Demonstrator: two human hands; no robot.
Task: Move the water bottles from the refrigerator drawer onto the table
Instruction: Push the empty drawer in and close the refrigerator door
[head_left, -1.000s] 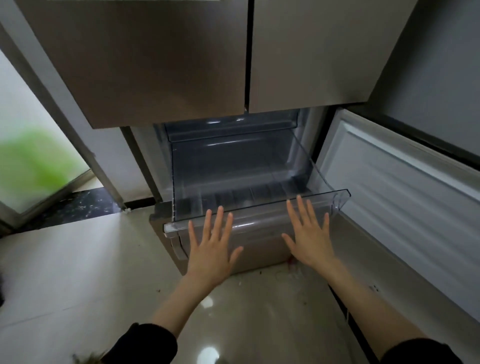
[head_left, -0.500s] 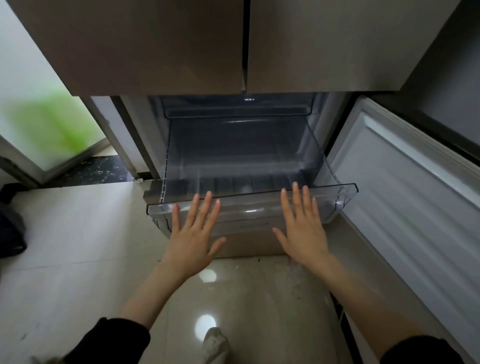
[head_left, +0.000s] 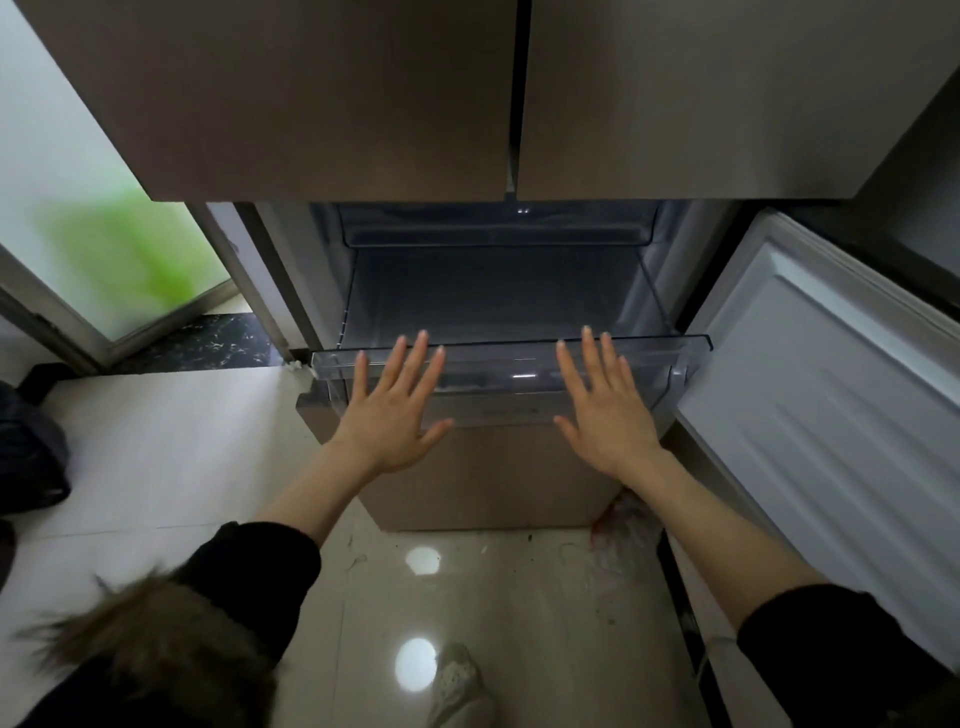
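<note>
Our left hand (head_left: 390, 415) and right hand (head_left: 608, 415) flat, fingers straight, holding nothing, on near front of drawer (head_left: 519, 371); drawer runs left-right, hands equally near.

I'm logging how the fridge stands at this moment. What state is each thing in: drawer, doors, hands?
Clear drawer: pulled out, no bottles visible inside.
Lower right door: swung open.
Upper doors: closed.
Left hand: fingers straight and spread, flat at the drawer front.
Right hand: fingers straight and spread, flat at the drawer front.
</note>
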